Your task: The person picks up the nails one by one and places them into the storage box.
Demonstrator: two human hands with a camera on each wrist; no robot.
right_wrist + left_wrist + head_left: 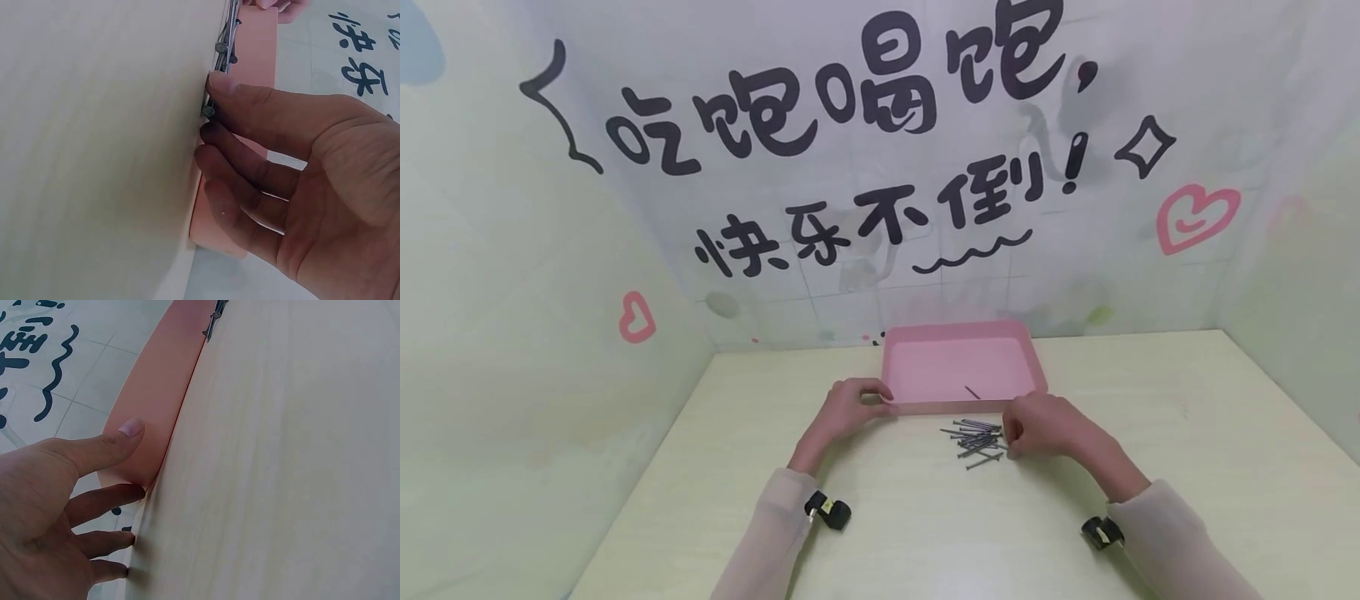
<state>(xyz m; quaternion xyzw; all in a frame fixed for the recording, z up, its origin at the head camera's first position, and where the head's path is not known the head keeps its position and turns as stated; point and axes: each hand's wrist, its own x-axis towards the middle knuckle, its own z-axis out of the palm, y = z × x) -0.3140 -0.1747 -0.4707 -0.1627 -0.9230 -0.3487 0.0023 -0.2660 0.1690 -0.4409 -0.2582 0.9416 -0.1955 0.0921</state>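
nail pile [977, 439] before tray [951, 407]; single nail [972, 392] inside tray

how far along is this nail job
Barely started, it seems: one nail lies in the pink tray. In progress: the right hand appears to pinch another nail while the left hand holds the tray's corner. Remaining: the nail pile on the table, probably tray-bound.

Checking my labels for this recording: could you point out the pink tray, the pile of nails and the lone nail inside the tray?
Pink tray [936, 367]: head view, on its bare floor.
Pile of nails [978, 441]: head view, on the shanks mid-pile.
Lone nail [972, 392]: head view, mid-shank.
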